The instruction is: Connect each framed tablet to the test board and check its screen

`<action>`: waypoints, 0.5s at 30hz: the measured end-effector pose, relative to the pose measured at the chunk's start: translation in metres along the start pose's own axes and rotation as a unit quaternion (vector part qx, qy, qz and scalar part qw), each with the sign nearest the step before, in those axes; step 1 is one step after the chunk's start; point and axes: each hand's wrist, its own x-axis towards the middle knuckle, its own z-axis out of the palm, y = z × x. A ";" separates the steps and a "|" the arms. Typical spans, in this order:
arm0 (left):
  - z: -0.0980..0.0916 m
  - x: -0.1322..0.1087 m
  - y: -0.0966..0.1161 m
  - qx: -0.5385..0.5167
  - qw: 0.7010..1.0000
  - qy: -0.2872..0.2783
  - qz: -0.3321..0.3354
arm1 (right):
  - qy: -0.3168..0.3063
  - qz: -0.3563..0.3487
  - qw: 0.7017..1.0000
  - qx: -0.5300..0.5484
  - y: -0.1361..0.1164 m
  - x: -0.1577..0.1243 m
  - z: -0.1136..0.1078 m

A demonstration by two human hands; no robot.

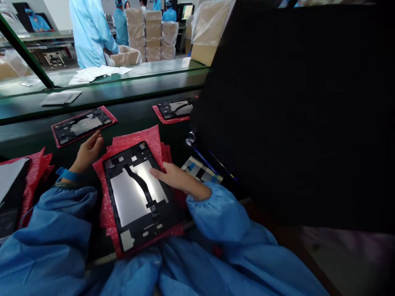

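Observation:
A black tablet-like panel [132,197] with silver plates and a dark ribbon cable lies tilted on a stack of red bubble-wrap sheets [151,137] in front of me. My right hand [173,176] holds its right side, thumb on top of the silver plate and the other fingers hidden beneath. To the left of the stack, my left hand [89,152] is raised with bent fingers, close to a similar panel [83,124] on red wrap; whether anything is between its fingers is not visible. A blue band [68,174] circles my left wrist.
Another wrapped panel [177,109] lies at the back, and more red wrap [32,176] is at far left. Blue tools [205,160] lie right of the stack. A large black surface [293,115] covers the right side. A person in blue [91,33] stands beyond the bench.

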 end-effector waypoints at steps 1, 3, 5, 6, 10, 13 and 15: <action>-0.001 -0.006 0.005 0.025 0.999 0.018 0.017 | 0.019 -0.014 0.998 -0.062 -0.003 -0.001 -0.007; 0.000 -0.022 0.018 0.075 0.994 0.056 0.058 | 0.121 -0.072 0.970 -0.197 -0.005 0.002 -0.027; 0.004 -0.040 0.032 0.111 0.985 0.076 0.107 | 0.279 -0.136 0.905 -0.291 0.000 0.012 -0.051; 0.007 -0.050 0.039 0.126 0.981 0.069 0.127 | 0.334 -0.146 0.871 -0.328 0.006 0.019 -0.064; 0.017 -0.089 0.061 0.260 0.953 -0.013 0.153 | 0.350 -0.091 0.834 -0.416 0.038 0.047 -0.097; 0.019 -0.111 0.067 0.348 0.925 -0.086 0.127 | 0.332 -0.068 0.841 -0.422 0.055 0.057 -0.104; 0.022 -0.123 0.068 0.372 0.911 -0.138 0.107 | 0.333 -0.064 0.841 -0.422 0.059 0.060 -0.106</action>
